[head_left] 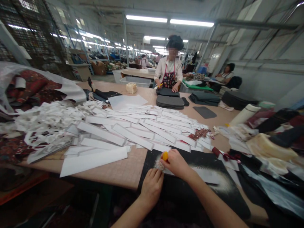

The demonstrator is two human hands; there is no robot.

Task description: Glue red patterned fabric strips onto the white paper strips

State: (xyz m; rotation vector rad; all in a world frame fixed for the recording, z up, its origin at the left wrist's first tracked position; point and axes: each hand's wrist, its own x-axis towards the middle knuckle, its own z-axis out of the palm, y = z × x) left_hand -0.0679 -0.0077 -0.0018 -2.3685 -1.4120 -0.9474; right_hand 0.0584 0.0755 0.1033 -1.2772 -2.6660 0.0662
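Note:
My right hand [175, 163] is closed on a yellow-handled tool [165, 155] held upright, with a whitish, fuzzy-looking lower end whose kind I cannot make out. Beneath that hand lies a white strip [207, 176], flat on a black mat [177, 186] that is smeared with pale residue. My left hand [152, 185] rests at the mat's left side, its fingers together and curled down beside the tool's lower end. What those fingertips press or pinch is hidden. Beyond both hands spreads a large pile of white strips [142, 128], with several overlapping.
A wider white piece [95, 161] lies at the table's [114, 173] near edge. White offcuts [54, 123] heap up at left. Dark stacked pieces [169, 102] sit before a co-worker [169, 71] across the table. Cloth, plastic and a pale bottle [245, 114] crowd the right side.

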